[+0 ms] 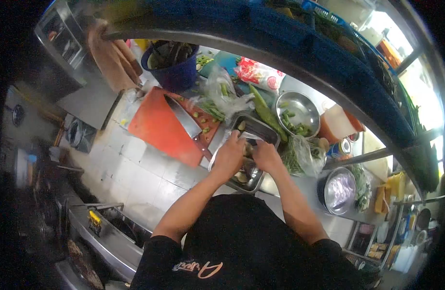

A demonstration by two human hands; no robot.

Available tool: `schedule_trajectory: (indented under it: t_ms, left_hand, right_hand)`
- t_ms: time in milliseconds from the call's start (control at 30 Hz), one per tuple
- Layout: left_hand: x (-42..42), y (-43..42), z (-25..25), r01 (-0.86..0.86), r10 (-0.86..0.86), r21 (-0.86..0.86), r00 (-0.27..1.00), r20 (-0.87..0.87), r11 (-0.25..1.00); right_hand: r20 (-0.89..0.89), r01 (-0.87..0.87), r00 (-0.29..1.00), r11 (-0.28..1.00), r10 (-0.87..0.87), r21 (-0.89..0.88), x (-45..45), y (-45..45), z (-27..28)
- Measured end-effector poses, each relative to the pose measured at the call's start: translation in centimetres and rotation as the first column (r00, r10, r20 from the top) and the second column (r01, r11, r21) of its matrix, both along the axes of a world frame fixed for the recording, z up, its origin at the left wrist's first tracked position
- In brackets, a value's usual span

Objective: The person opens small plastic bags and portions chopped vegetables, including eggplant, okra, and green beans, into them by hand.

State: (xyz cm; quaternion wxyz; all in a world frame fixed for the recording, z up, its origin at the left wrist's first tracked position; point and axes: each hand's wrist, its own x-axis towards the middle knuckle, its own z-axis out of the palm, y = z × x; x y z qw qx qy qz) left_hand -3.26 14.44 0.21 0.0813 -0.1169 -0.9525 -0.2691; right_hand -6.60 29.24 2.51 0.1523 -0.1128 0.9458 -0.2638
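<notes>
My left hand (230, 153) and my right hand (266, 156) are close together over a rectangular metal tray (276, 138). Both sets of fingers look curled around something small between them, too blurred to name. Pale and brownish pieces (241, 177) lie in the tray beneath my hands, partly hidden by them. Left of the tray is an orange cutting board (159, 130), on which a cleaver (183, 116) lies with its handle toward the tray. Green vegetable pieces (204, 121) are scattered beside the blade.
Behind the tray are a plastic bag of greens (222, 94), a long green vegetable (266, 112) and a red-and-white packet (259, 75). A steel bowl (309, 107) of cut greens stands right. A blue bucket (169, 72) is at back left. A metal shelf edge (222, 37) overhangs the counter.
</notes>
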Motion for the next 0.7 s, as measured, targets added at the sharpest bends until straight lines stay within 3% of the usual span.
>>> schedule_trajectory:
  t_ms: [33,133,167,300,400,433,533,633,700]
  left_hand:
    - [-0.2,0.3,0.5,-0.019,0.024,-0.038,0.99,0.139,0.999]
    - [-0.5,-0.2,2.5,-0.012,0.004,0.044,0.985,0.17,0.999]
    - [-0.6,-0.6,3.3,-0.049,0.042,0.07,0.994,0.098,0.996]
    - [-1.3,-2.9,8.1,-0.123,0.154,0.229,0.98,-0.122,0.966]
    - [-2.3,-5.5,9.0,-0.143,0.251,0.487,0.954,-0.165,0.862]
    - [-2.3,-6.0,9.0,-0.149,0.29,0.581,0.944,-0.158,0.8]
    - [-0.5,-5.8,13.4,-0.279,0.346,0.767,0.935,0.079,0.578]
    - [-1.2,-8.4,10.0,-0.202,0.333,0.518,0.927,-0.174,0.831]
    - [-0.9,-9.4,8.5,-0.252,0.356,0.481,0.925,-0.137,0.84]
  right_hand:
    - [-0.001,-0.034,0.999,0.998,0.035,0.059,-0.3,0.0,0.9]
    - [-0.092,-0.334,0.934,0.935,0.345,0.12,-1.6,0.4,4.0]
    - [-0.171,-0.113,0.98,0.99,0.097,-0.083,-1.2,0.2,4.9]
    - [-0.181,-0.086,0.984,0.905,0.01,-0.416,-1.1,-0.1,8.6]
    - [-0.037,0.113,0.98,0.696,-0.197,-0.709,-2.9,0.4,6.7]
    - [-0.156,0.011,0.981,0.845,-0.112,-0.534,-4.1,0.5,5.0]
    - [-0.43,-0.248,0.898,0.918,0.097,-0.31,-6.7,-0.5,-5.6]
    - [-0.667,-0.296,0.733,0.946,0.137,-0.13,-6.5,-2.7,-9.4]
    - [-0.512,-0.43,0.798,0.895,0.317,-0.116,-5.4,-2.9,-10.4]
